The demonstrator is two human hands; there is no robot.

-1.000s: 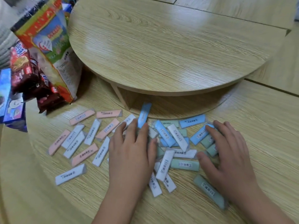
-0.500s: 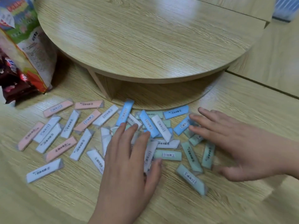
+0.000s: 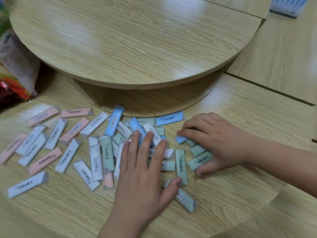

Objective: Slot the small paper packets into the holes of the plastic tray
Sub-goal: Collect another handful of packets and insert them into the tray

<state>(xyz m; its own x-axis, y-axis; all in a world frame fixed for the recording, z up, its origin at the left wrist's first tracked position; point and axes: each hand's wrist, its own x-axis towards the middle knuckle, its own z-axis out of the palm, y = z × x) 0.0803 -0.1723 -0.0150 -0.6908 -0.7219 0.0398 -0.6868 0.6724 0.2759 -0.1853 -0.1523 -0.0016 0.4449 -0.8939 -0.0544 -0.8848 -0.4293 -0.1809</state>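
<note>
Several small paper packets in pink, white, blue and green lie scattered on the wooden table, such as a pink one, a white one and a blue one. My left hand lies flat on the middle of the pile, fingers spread, pressing on packets. My right hand curls over green packets and a blue one at the pile's right side, fingers and thumb around them. A pale ridged object at the top right corner is blurred; no tray holes show.
A raised round wooden turntable stands right behind the packets, its rim overhanging them. Snack bags lean at the left edge. A seam in the tabletop runs at the right.
The view has swung to the right. My right hand has curled down around the green and blue packets on the right. My left hand has shifted right over the pile's middle.
</note>
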